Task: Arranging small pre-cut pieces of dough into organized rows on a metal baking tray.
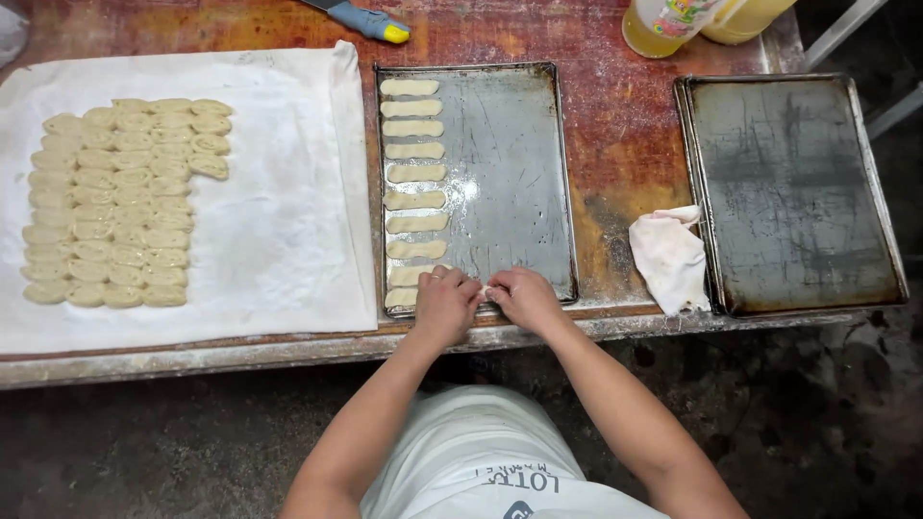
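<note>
hands: left hand (445, 304) and right hand (524, 296) both pinching dough piece (486, 291), fingers clamped on it
risk: likely tearing or misshaping dough if overstretching, or crowding dough strip (406, 276) just beside left fingers on tray (519, 173)

Worn dull metal tray (510, 144); matt pale dough strips (413, 173); floury scuffed wooden table (615, 135); white cloth (279, 211).

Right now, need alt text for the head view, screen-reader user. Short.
Seen from above, a person's left hand and right hand meet over a small piece of dough at the near edge of a metal baking tray holding a column of flattened dough strips. Rows of cut dough rounds lie on a white cloth to the left; an empty tray and a rag sit to the right.
</note>
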